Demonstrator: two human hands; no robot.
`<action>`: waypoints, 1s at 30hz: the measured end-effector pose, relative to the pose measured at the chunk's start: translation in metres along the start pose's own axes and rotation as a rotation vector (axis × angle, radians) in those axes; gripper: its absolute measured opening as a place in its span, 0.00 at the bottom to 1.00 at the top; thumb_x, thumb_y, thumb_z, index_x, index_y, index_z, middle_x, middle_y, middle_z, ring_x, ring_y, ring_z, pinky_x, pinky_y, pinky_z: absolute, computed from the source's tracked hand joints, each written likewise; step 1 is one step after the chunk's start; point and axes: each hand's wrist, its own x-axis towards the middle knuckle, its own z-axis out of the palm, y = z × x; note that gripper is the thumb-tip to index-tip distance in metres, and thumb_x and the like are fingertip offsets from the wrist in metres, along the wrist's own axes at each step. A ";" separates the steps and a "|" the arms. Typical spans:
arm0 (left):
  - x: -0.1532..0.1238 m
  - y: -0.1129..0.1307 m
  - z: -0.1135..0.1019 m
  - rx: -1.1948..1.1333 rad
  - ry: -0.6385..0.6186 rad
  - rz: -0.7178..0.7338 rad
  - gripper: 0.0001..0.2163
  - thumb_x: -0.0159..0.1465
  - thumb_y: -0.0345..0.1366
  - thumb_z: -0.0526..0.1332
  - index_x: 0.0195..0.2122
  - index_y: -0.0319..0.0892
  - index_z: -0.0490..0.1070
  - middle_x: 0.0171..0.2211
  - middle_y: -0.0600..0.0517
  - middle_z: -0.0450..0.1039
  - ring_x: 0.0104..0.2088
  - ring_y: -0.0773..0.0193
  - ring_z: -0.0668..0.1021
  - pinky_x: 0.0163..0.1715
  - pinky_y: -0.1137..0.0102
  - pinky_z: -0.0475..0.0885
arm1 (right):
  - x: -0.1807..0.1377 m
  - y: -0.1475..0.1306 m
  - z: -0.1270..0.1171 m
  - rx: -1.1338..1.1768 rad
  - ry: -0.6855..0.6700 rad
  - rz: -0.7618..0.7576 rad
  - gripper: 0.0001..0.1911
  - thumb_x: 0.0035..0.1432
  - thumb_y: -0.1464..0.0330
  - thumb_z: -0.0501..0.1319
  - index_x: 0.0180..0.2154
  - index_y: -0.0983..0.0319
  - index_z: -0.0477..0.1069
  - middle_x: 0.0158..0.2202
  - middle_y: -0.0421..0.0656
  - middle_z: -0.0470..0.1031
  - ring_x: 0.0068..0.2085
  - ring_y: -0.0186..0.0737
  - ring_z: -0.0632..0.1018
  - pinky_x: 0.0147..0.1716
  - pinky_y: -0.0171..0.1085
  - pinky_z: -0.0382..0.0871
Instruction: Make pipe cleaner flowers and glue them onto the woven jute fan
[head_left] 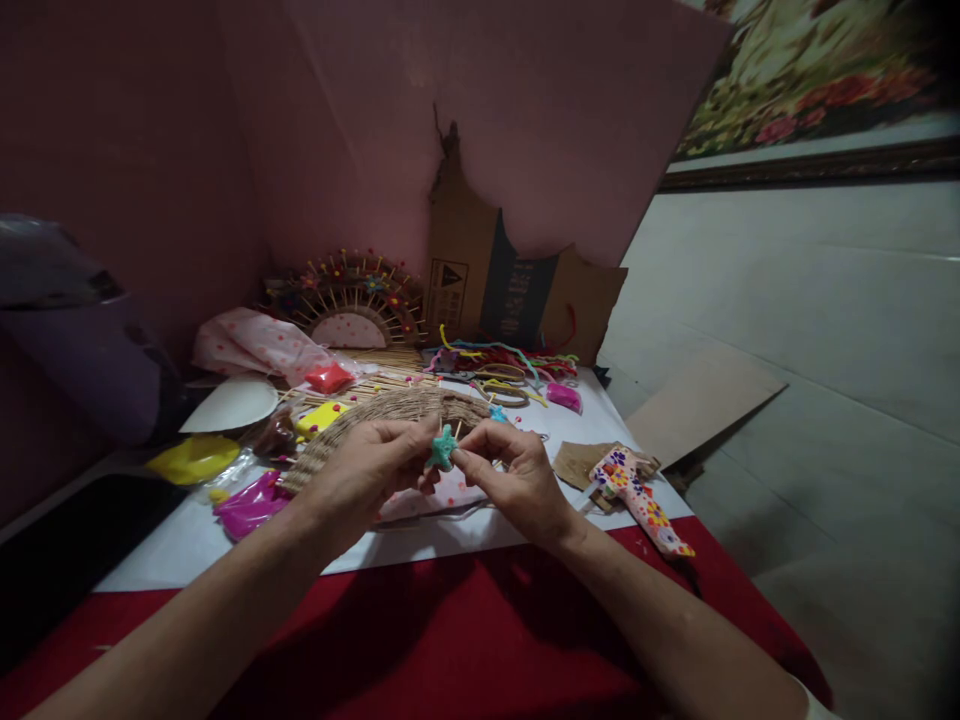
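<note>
You've got the star (pixel 444 447) btwn your two hands, roughly mid-table, so dist. to it is nil: neither hand is nearer, both touch it. L hand (pixel 375 465) is closed in a pinch at its L edge; R hand (pixel 521 480) pinches it from the R, thumb tip on the edge facing you. Some fingers are hidden behind it, so can't tell exactly how each one sits. Star's abt as wide as tall, so no real long axis; one point aims up, approx.

Key relation: star vs. arc (pixel 375 412). Star sits on your side of the arc, in front of its R half in this view. Arc's long axis runs L to R, its L end coming down twd you past your L wrist, R end behind your R fingers. A stick (pixel 459 430) shows right behind the star; can't tell if they're joined. 2nd star (pixel 497 412), blue, is just beyond your R knuckles.

Spotted cloth (pixel 450 490) lies below your fingertips. Glue gun (pixel 637 495) is off to the R, nearer R hand; purple pack (pixel 251 505) is on the L, beside your L forearm.
</note>
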 end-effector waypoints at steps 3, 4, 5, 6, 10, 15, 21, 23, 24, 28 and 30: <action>0.001 -0.001 -0.002 0.075 0.020 -0.007 0.09 0.51 0.37 0.67 0.24 0.35 0.74 0.20 0.52 0.70 0.21 0.71 0.69 0.23 0.76 0.63 | 0.000 -0.001 0.000 -0.021 -0.011 -0.007 0.09 0.55 0.67 0.58 0.25 0.64 0.67 0.21 0.38 0.67 0.23 0.30 0.68 0.23 0.31 0.61; 0.001 -0.002 -0.002 0.082 0.035 -0.016 0.08 0.50 0.36 0.68 0.24 0.35 0.74 0.20 0.53 0.70 0.21 0.72 0.69 0.23 0.76 0.63 | 0.000 0.000 0.000 -0.027 -0.019 -0.011 0.09 0.55 0.67 0.58 0.25 0.64 0.67 0.21 0.38 0.67 0.23 0.30 0.68 0.23 0.31 0.61; 0.001 -0.003 -0.002 0.083 0.049 -0.019 0.08 0.50 0.35 0.68 0.24 0.36 0.74 0.20 0.53 0.70 0.21 0.72 0.69 0.23 0.76 0.63 | -0.001 0.000 0.000 -0.034 -0.028 -0.017 0.09 0.55 0.67 0.58 0.25 0.64 0.68 0.21 0.38 0.68 0.23 0.31 0.68 0.23 0.31 0.61; 0.002 -0.003 -0.002 0.080 0.058 -0.018 0.07 0.50 0.35 0.68 0.24 0.36 0.74 0.20 0.53 0.70 0.21 0.72 0.69 0.23 0.76 0.63 | -0.001 0.001 0.000 -0.042 -0.039 -0.024 0.08 0.56 0.68 0.57 0.26 0.64 0.68 0.22 0.39 0.68 0.24 0.31 0.68 0.23 0.32 0.61; 0.003 -0.004 0.001 0.033 0.089 0.004 0.06 0.49 0.34 0.67 0.22 0.36 0.73 0.18 0.54 0.69 0.20 0.73 0.69 0.22 0.77 0.63 | -0.003 0.003 0.001 -0.080 -0.048 -0.049 0.07 0.57 0.68 0.56 0.31 0.64 0.69 0.24 0.40 0.70 0.25 0.31 0.70 0.25 0.32 0.63; 0.004 -0.004 0.004 -0.034 0.176 -0.025 0.07 0.46 0.33 0.69 0.23 0.36 0.73 0.17 0.55 0.69 0.18 0.75 0.68 0.18 0.79 0.62 | -0.003 0.001 0.001 -0.118 0.068 -0.098 0.04 0.57 0.68 0.57 0.32 0.63 0.67 0.24 0.39 0.70 0.25 0.31 0.70 0.26 0.31 0.63; 0.003 -0.007 0.004 -0.059 0.185 -0.053 0.10 0.45 0.34 0.71 0.24 0.36 0.72 0.15 0.57 0.66 0.15 0.75 0.66 0.15 0.79 0.60 | -0.004 0.001 0.002 -0.273 0.092 -0.252 0.04 0.54 0.74 0.57 0.31 0.63 0.69 0.26 0.40 0.72 0.28 0.33 0.72 0.30 0.32 0.64; 0.003 -0.008 0.003 -0.083 0.178 -0.067 0.10 0.44 0.33 0.71 0.26 0.36 0.72 0.16 0.56 0.68 0.16 0.74 0.68 0.16 0.79 0.63 | -0.004 0.001 0.002 -0.317 0.081 -0.274 0.05 0.54 0.74 0.56 0.32 0.63 0.70 0.26 0.41 0.72 0.28 0.34 0.72 0.30 0.32 0.64; 0.003 -0.009 0.003 -0.090 0.170 -0.065 0.10 0.45 0.33 0.71 0.26 0.36 0.72 0.16 0.56 0.69 0.16 0.73 0.69 0.16 0.78 0.64 | -0.004 0.002 0.002 -0.332 0.073 -0.279 0.05 0.54 0.75 0.56 0.32 0.62 0.70 0.26 0.41 0.73 0.28 0.34 0.72 0.30 0.32 0.64; 0.003 -0.010 0.003 -0.079 0.142 -0.051 0.09 0.46 0.32 0.70 0.26 0.36 0.72 0.19 0.53 0.72 0.17 0.72 0.71 0.19 0.76 0.67 | -0.005 0.002 0.002 -0.357 0.048 -0.310 0.07 0.53 0.75 0.54 0.32 0.62 0.70 0.26 0.41 0.72 0.28 0.35 0.72 0.30 0.33 0.64; 0.003 -0.010 0.003 -0.063 0.125 -0.053 0.09 0.47 0.33 0.69 0.26 0.36 0.72 0.20 0.53 0.72 0.18 0.72 0.71 0.19 0.76 0.67 | -0.005 0.002 0.001 -0.363 0.039 -0.329 0.07 0.53 0.75 0.54 0.32 0.62 0.70 0.26 0.42 0.72 0.28 0.35 0.71 0.30 0.34 0.64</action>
